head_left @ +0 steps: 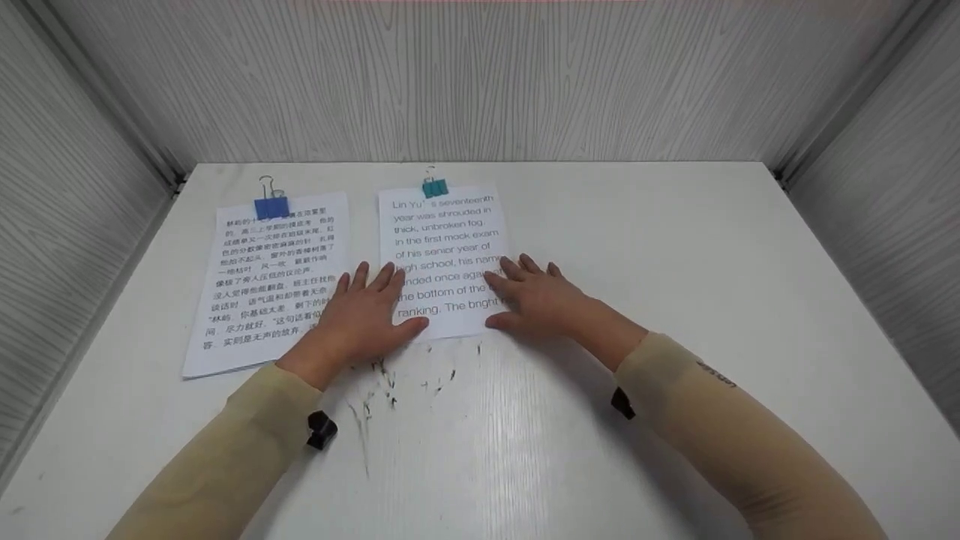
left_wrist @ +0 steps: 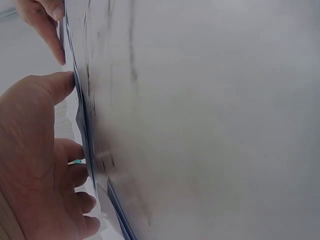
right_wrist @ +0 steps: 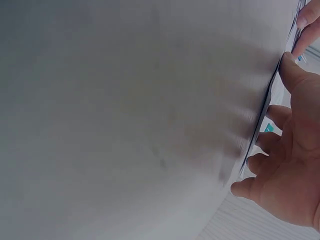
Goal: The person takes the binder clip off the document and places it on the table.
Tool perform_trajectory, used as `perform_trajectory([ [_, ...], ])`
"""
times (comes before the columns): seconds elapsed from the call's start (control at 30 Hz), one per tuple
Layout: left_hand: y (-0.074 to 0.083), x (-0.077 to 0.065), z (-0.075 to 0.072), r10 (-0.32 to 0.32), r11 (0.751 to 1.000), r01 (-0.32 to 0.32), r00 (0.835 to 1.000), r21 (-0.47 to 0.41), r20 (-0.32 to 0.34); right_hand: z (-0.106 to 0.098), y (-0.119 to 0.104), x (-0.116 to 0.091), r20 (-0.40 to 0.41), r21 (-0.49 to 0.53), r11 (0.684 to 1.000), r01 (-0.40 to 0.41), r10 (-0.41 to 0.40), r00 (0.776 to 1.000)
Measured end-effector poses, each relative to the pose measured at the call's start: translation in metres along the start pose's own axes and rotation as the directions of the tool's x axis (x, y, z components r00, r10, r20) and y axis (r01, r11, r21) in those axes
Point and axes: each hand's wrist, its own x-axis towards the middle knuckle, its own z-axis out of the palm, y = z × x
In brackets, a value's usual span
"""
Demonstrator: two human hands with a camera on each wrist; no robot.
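A stack of paper with English print [head_left: 442,247] lies on the white table, its top edge held by a teal binder clip [head_left: 435,187]. My left hand [head_left: 356,319] rests at its left side, fingers spread and thumb touching near the lower left corner. Over the right edge, my right hand [head_left: 544,300] lies with spread fingers and covers some of the print. Both thumbs point inward along the lower edge. The left wrist view shows the left hand [left_wrist: 35,165] against the sheets' edge; in the right wrist view the right hand [right_wrist: 300,150] touches it likewise.
To the left lies a second stack with Chinese print [head_left: 277,262], held by a blue binder clip [head_left: 271,207]; the left hand partly covers its right side. Dark scuff marks [head_left: 390,382] streak the table [head_left: 480,450]. Grey wood-grain panels [head_left: 480,82] enclose the back and sides.
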Motion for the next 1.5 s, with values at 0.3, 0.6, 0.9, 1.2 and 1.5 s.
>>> perform_trajectory([
  [0.3, 0.001, 0.001, -0.003, 0.039, 0.999, -0.039, 0.999, 0.026, 0.006, 0.002, 0.001, -0.001, -0.002, 0.016, 1.000, -0.001, 0.001, 1.000],
  [0.6, 0.008, 0.002, -0.003, 0.066, 0.997, -0.067, 0.998, 0.050, 0.026, -0.001, -0.001, -0.012, -0.004, -0.002, 1.000, 0.017, -0.017, 1.000],
  [0.9, 0.020, 0.004, -0.003, 0.085, 0.993, -0.088, 0.995, 0.075, 0.044, -0.001, 0.005, -0.023, -0.014, -0.054, 0.998, 0.014, -0.015, 1.000],
  [1.2, 0.030, 0.008, -0.001, 0.121, 0.987, -0.129, 0.989, 0.095, 0.084, 0.003, 0.014, -0.038, -0.025, -0.065, 0.997, 0.031, -0.033, 0.999],
  [1.5, 0.041, 0.007, 0.002, 0.158, 0.980, -0.165, 0.985, 0.113, 0.073, 0.006, 0.021, -0.051, -0.025, -0.055, 0.998, 0.037, -0.038, 0.999],
])
